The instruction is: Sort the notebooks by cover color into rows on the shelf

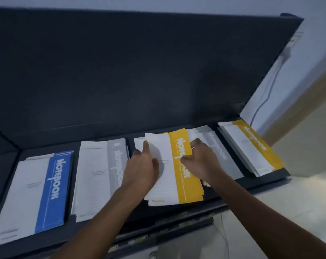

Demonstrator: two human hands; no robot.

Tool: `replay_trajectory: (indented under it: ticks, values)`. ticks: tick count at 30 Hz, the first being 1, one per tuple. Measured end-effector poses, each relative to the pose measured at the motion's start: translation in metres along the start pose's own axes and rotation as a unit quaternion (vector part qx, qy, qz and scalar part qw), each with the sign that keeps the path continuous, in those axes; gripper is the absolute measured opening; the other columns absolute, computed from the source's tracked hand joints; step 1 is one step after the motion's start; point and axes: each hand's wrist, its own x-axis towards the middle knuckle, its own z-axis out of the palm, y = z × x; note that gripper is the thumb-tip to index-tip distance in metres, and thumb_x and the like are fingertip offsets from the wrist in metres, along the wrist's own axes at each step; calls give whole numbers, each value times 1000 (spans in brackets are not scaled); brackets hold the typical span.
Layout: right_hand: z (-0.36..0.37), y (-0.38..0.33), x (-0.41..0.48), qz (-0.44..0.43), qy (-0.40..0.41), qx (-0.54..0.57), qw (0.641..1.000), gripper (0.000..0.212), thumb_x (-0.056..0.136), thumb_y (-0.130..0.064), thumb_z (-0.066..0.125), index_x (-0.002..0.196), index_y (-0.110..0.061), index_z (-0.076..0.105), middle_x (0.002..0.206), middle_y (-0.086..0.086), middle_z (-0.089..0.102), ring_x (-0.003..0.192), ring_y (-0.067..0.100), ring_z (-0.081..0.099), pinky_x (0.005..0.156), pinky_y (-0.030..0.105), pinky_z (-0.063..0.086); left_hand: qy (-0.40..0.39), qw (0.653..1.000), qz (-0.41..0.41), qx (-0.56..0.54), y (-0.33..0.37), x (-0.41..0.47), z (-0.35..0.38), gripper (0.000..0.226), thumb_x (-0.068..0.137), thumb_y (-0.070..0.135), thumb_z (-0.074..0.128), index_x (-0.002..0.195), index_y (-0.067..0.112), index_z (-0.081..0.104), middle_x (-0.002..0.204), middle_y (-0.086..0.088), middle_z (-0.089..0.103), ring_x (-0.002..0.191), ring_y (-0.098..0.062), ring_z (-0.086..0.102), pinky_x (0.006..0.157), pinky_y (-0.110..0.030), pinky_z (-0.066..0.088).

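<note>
Nearest, the left hand (pixel 141 165) lay flat, fingers spread, pressing the white half of the yellow notebook stack (pixel 179 165). The right hand (pixel 199 157) pinched that stack's right edge, fingers curled under the top cover. The stack looked thin, floppy and slick, best gripped by its bound edge. Left of it sat a grey stack (pixel 102 174), then a blue stack (pixel 52 187); to its right, another grey stack (pixel 218 152), and beyond that, farthest back, a second yellow stack (pixel 255 144), all on the dark shelf (pixel 251 182).

Both bare forearms reaching up from lower frame toward centre, converging. Left hand (pixel 142 166) lying palm down, fingers spread, index finger extending toward upper frame. Right hand (pixel 199 159) curling at centre right, fingers bent inward, thumb pinching against them, wrist angling left.
</note>
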Motion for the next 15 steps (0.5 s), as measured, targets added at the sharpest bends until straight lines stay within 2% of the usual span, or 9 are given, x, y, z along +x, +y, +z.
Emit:
replay_trajectory:
  ticks: [3, 6, 9, 11, 13, 15]
  values:
    - [6, -10, 25, -33, -20, -12, 999, 28, 85, -26, 65, 107, -15, 52, 101, 2, 60, 86, 21, 62, 68, 33, 49, 12, 999, -36, 10, -8, 10, 4, 66, 101, 30, 45, 157, 12, 14, 118, -17, 57, 102, -32, 60, 75, -34, 43]
    - [15, -16, 40, -59, -34, -32, 997, 24, 84, -27, 66, 102, -16, 53, 101, 1, 60, 87, 23, 63, 75, 39, 55, 31, 996, -74, 25, -15, 15, 6, 66, 101, 32, 46, 156, 13, 15, 116, -16, 57, 101, -31, 60, 75, -33, 40]
    - [25, -15, 47, -72, -39, -51, 995, 22, 84, -24, 66, 94, -14, 49, 97, 3, 58, 83, 26, 63, 65, 35, 51, 22, 994, -105, 31, -10, 13, 6, 63, 100, 32, 48, 153, 13, 20, 120, -15, 56, 102, -31, 61, 81, -38, 49]
    - [31, -12, 52, -73, -44, -71, 994, 23, 85, -25, 66, 93, -14, 47, 94, 4, 59, 80, 26, 62, 59, 32, 46, 23, 992, -112, 48, -5, 10, 7, 54, 99, 32, 50, 145, 11, 31, 120, -13, 56, 103, -30, 61, 82, -38, 51]
    - [34, -9, 55, -77, -55, -88, 992, 26, 86, -28, 66, 99, -13, 49, 96, 5, 61, 82, 25, 62, 58, 31, 44, 25, 990, -117, 75, -4, 8, 9, 42, 98, 32, 52, 132, 10, 42, 116, -12, 58, 102, -28, 60, 78, -35, 51]
    - [35, -6, 58, -93, -58, -101, 989, 32, 87, -31, 66, 107, -12, 49, 100, 5, 61, 86, 26, 63, 61, 31, 44, 29, 988, -125, 91, -4, 6, 10, 39, 97, 34, 52, 128, 11, 45, 116, -11, 57, 103, -27, 60, 75, -34, 50]
